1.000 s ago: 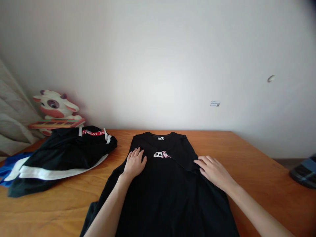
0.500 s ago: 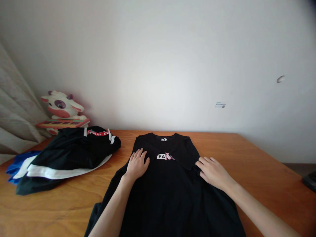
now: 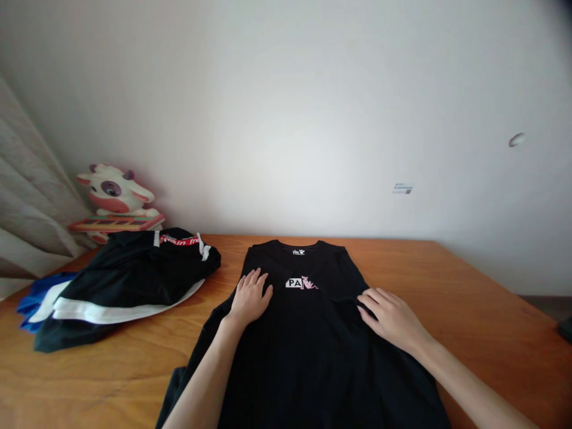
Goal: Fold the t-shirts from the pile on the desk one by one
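A black T-shirt (image 3: 304, 351) lies spread out in front of me, its collar toward the wall. On its chest are a white box with the letters "PA" and a pink figure, partly covered by sleeves folded inward. My left hand (image 3: 251, 296) rests palm down on the folded sleeve at the left, fingers extended. At the right edge, my right hand (image 3: 389, 317) touches the other folded sleeve (image 3: 344, 286) with its fingertips. The thumb is apart from the fingers, and no cloth shows gripped between them.
To the left is a heap of black clothing (image 3: 138, 268) with white trim, over a blue garment (image 3: 33, 304). Behind it stands a cow-shaped toy keyboard (image 3: 116, 196). A curtain (image 3: 31, 196) hangs at left. The wooden table (image 3: 473, 310) meets a white wall; a dark object (image 3: 566, 326) sits far right.
My right hand has flattened the tip of the right sleeve, which stood up in its fingers before, and its fingers have loosened. My left hand stays in place. The view has shifted slightly.
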`<state>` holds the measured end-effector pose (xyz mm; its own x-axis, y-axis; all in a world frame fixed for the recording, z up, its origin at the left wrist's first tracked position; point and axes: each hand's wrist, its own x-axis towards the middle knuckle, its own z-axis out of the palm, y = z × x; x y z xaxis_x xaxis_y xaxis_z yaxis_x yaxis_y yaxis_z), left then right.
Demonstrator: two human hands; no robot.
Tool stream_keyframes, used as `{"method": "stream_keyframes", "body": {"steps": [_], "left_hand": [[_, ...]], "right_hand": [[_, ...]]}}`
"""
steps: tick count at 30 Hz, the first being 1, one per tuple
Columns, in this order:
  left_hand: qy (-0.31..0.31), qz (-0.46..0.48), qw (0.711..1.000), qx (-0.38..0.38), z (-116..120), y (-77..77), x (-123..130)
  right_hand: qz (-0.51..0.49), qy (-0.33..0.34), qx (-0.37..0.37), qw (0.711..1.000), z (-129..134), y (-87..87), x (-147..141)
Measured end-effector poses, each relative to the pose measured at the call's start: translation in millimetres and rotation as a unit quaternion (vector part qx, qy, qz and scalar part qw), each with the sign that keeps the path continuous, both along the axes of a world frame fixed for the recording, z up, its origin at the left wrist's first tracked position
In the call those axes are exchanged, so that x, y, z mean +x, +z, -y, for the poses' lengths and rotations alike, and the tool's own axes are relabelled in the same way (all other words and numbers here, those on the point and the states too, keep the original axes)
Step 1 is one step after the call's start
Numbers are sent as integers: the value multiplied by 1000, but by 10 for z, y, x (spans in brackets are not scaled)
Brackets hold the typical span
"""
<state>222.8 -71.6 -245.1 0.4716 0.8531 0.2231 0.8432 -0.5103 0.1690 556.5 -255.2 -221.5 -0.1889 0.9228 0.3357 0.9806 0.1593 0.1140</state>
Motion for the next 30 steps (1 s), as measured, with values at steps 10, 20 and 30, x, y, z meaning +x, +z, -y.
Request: {"method": "stream_keyframes", "body": {"steps": [10,20,30], "left_hand": [[9,-4,1000,4,9,-15,26],[6,-4,1000,-10,17,-5,21],[2,-5,1000,-9,2,-13,2]], "right_hand": [[-64,-90,-82,991,-527,262,-529],[-85,-109,-98,986,-1280,0,-888],[-145,-99,-44,984,-1270,-112,-844]]}}
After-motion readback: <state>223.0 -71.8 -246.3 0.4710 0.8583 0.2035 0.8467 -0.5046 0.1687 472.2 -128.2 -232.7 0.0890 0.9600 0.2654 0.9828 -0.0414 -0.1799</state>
